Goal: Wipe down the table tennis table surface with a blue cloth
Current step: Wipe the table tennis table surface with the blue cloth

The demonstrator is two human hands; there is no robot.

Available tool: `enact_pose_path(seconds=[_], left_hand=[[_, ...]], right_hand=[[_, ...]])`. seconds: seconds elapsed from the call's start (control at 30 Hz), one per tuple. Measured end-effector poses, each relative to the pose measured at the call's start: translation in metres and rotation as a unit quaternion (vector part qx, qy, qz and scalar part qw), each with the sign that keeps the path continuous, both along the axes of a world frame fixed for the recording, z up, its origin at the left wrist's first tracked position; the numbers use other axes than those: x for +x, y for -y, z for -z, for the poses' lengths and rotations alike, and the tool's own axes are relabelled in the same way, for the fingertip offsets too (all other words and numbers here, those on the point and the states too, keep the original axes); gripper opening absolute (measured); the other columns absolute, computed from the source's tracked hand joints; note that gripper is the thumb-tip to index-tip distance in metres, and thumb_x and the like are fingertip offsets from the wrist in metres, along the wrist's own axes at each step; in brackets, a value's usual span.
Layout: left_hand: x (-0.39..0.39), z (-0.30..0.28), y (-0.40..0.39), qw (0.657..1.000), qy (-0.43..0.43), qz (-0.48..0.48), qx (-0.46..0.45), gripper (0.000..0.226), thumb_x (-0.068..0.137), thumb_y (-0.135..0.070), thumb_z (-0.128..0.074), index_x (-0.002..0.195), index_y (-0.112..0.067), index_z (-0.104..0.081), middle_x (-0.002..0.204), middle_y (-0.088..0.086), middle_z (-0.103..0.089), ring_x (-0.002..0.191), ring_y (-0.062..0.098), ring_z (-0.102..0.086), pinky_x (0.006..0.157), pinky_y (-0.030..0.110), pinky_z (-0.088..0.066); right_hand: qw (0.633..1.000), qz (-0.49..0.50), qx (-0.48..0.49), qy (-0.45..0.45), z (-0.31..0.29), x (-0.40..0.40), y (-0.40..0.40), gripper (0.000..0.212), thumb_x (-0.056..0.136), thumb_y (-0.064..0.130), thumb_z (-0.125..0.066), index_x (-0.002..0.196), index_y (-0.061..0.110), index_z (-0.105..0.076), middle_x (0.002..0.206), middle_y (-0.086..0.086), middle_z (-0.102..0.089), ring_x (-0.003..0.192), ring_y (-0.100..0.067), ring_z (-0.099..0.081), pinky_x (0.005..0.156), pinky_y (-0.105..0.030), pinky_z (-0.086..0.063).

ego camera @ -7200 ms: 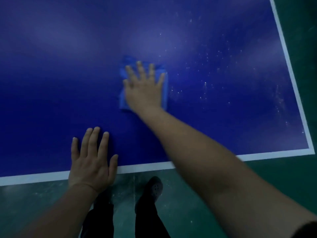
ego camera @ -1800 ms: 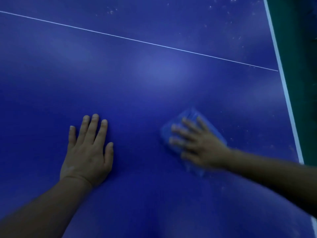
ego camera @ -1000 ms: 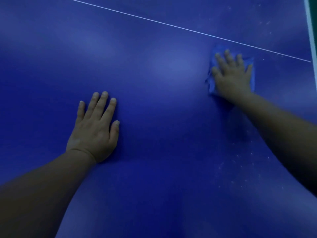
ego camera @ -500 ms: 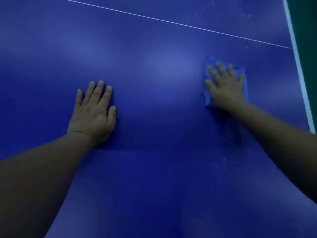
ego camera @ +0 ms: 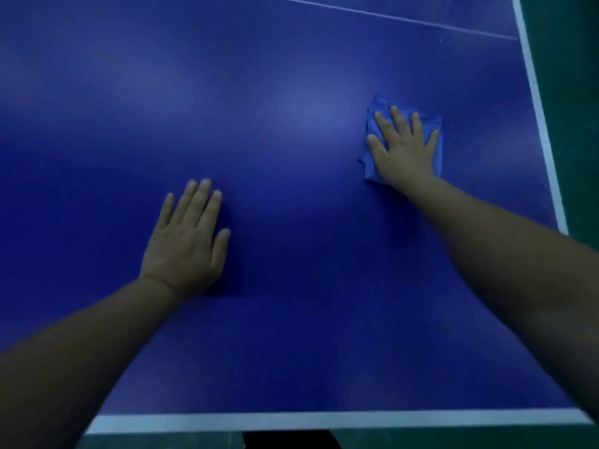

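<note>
The dark blue table tennis table (ego camera: 291,92) fills the view, with white lines along its near and right edges. A folded blue cloth (ego camera: 372,124) lies on it toward the right. My right hand (ego camera: 403,147) presses flat on top of the cloth, fingers spread, covering most of it. My left hand (ego camera: 188,241) rests flat on the bare surface at lower left, fingers together, holding nothing.
A thin white centre line (ego camera: 389,16) crosses the top right. Green floor (ego camera: 577,92) shows beyond the right edge and below the near edge (ego camera: 324,419). Dark clothing is just visible at the bottom.
My right hand has drawn the cloth back toward me, away from the centre line. The view has pulled back, so the near white edge now shows. The left hand stays planted.
</note>
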State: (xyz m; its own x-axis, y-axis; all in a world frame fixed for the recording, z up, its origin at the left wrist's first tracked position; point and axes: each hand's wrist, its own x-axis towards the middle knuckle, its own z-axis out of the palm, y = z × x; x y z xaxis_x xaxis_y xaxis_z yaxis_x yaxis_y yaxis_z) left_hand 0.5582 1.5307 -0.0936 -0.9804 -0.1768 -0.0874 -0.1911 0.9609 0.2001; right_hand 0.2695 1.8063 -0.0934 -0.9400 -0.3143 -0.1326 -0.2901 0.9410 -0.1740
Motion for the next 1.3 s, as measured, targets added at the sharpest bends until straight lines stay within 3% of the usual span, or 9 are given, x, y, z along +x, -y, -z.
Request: enact_pose_path(seconds=[0.13,0.27,0.33,0.43,0.53,0.83,0.93,1.1,1.3], left_hand=[[0.086,0.002,-0.029,0.999,-0.02,0.035,0.01,0.068,0.099,-0.04,-0.032,0.153,0.0,-0.032,0.165,0.021,-0.013,0.154,0.035,-0.01,0.121,0.059,-0.015],[0.141,0.012,-0.039,0.997,-0.004,0.075,0.005,0.067,0.104,-0.047,-0.019,0.154,-0.003,-0.031,0.166,0.018,-0.015,0.154,0.037,-0.012,0.121,0.059,-0.014],[0.148,0.014,-0.038,0.996,0.004,0.091,0.004,0.068,0.104,-0.047,-0.016,0.153,-0.004,-0.032,0.165,0.017,-0.018,0.153,0.037,-0.014,0.121,0.059,-0.012],[0.146,0.015,-0.036,0.995,0.014,0.102,0.005,0.065,0.104,-0.045,-0.017,0.153,-0.005,-0.033,0.164,0.017,-0.022,0.153,0.035,-0.014,0.121,0.059,-0.011],[0.146,0.015,-0.036,0.995,0.02,0.101,0.011,0.062,0.102,-0.041,-0.026,0.153,-0.007,-0.035,0.164,0.016,-0.021,0.154,0.033,-0.012,0.122,0.057,-0.011],[0.146,0.018,-0.035,0.995,0.034,0.098,0.012,0.063,0.1,-0.04,-0.027,0.155,-0.009,-0.03,0.166,0.014,-0.017,0.155,0.03,-0.008,0.122,0.053,-0.007],[0.146,0.018,-0.036,0.995,0.036,0.097,0.011,0.063,0.1,-0.04,-0.026,0.155,-0.009,-0.031,0.166,0.014,-0.017,0.155,0.03,-0.007,0.123,0.053,-0.006],[0.146,0.017,-0.035,0.995,0.037,0.091,0.009,0.063,0.1,-0.04,-0.024,0.155,-0.01,-0.03,0.166,0.012,-0.015,0.155,0.028,-0.004,0.124,0.051,-0.004],[0.146,0.019,-0.035,0.996,0.025,0.086,0.021,0.064,0.1,-0.04,-0.024,0.155,-0.009,-0.032,0.166,0.013,-0.018,0.155,0.028,-0.006,0.124,0.052,-0.004]], right_hand=[[0.98,-0.192,-0.012,-0.048,0.009,0.142,0.012,0.06,0.097,0.057,-0.031,0.151,0.034,-0.04,0.163,0.001,-0.03,0.151,-0.038,-0.02,0.113,-0.073,-0.013],[0.873,-0.487,-0.008,-0.027,0.009,0.236,-0.053,0.051,0.101,0.054,-0.043,0.149,0.036,-0.044,0.161,0.001,-0.033,0.152,-0.036,-0.02,0.117,-0.069,-0.011],[0.905,-0.422,0.007,-0.053,0.014,0.191,-0.064,0.053,0.099,0.055,-0.041,0.15,0.039,-0.038,0.159,0.0,-0.037,0.15,-0.037,-0.025,0.113,-0.072,-0.018],[0.998,-0.063,0.007,-0.03,0.009,0.105,-0.062,0.061,0.097,0.06,-0.03,0.155,0.041,-0.025,0.165,0.003,-0.025,0.153,-0.032,-0.014,0.115,-0.071,-0.01],[0.995,0.099,0.004,-0.006,0.004,0.088,-0.043,0.059,0.101,0.058,-0.027,0.157,0.04,-0.019,0.168,0.008,-0.009,0.155,-0.028,-0.001,0.119,-0.065,0.002],[0.953,-0.3,-0.001,-0.031,0.01,0.345,-0.089,0.052,0.101,0.056,-0.041,0.151,0.04,-0.038,0.161,0.0,-0.033,0.151,-0.035,-0.023,0.113,-0.072,-0.019],[0.999,-0.03,0.045,-0.008,0.011,0.295,-0.142,0.059,0.1,0.066,-0.018,0.153,0.044,-0.025,0.164,0.002,-0.026,0.153,-0.03,-0.013,0.115,-0.07,-0.012],[0.953,0.302,0.017,0.023,0.003,0.259,-0.102,0.061,0.099,0.057,-0.023,0.158,0.041,-0.018,0.168,0.007,-0.007,0.155,-0.029,0.0,0.118,-0.066,0.001],[0.984,-0.175,0.035,-0.011,0.011,0.374,-0.063,0.054,0.101,0.057,-0.033,0.153,0.04,-0.034,0.165,0.005,-0.021,0.154,-0.032,-0.013,0.117,-0.068,-0.01]])
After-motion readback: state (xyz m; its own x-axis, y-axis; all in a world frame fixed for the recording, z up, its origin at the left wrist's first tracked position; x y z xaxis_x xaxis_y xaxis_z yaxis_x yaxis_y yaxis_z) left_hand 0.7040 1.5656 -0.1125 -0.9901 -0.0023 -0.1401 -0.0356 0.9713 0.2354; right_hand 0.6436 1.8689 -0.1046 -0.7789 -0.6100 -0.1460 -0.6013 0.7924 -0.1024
